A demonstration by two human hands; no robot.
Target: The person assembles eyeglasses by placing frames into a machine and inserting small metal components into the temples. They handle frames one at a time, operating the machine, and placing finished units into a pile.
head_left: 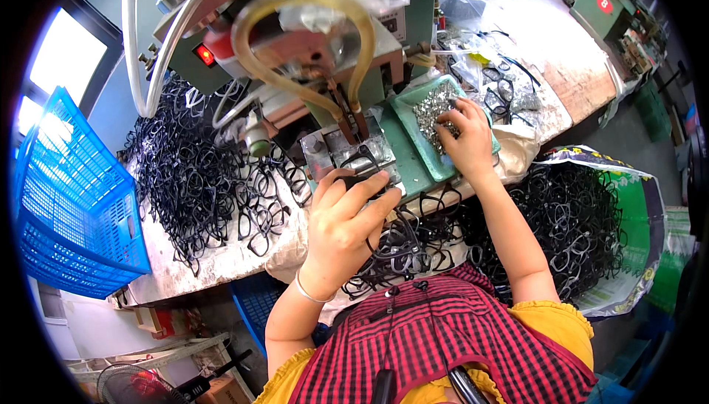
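My left hand (346,219) is closed around a black eyeglass frame (360,159) at the metal fixture (374,151) of a bench machine. Part of the frame is hidden under my fingers. Two copper-coloured jaws (354,125) of the machine come down just above the fixture. To the right, my right hand (468,137) reaches into a green tray (434,165), its fingers bent and drawn together among small silvery metal parts (434,114). Whatever is between those fingertips is too small to make out.
Black eyeglass frames (188,175) are heaped left of the machine, near a blue plastic basket (81,204). More frames (413,245) lie between my arms, and a large sack (636,219) at right is full of them. A thick yellowish hose (255,16) loops in front of the machine.
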